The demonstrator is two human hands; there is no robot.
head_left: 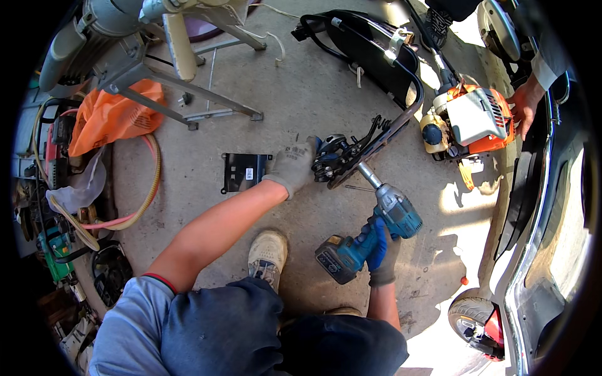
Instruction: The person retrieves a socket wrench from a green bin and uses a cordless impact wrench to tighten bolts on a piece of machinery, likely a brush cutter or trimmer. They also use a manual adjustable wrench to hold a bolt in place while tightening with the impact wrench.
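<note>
Looking down at a concrete floor [207,150]: the right gloved hand [381,257] is wrapped around the handle of a blue impact wrench [401,216], its silver socket [370,175] pointing forward and appearing to meet a black mechanism [335,160]. That mechanism, ahead and left of the wrench, joins a long curved frame [416,94]. The left gloved hand [297,164] grasps its left side — probably bracing it against the wrench's twist. A flat black panel [236,173] lies farther left of the wrench — apart from the work, perhaps set aside within reach.
</note>
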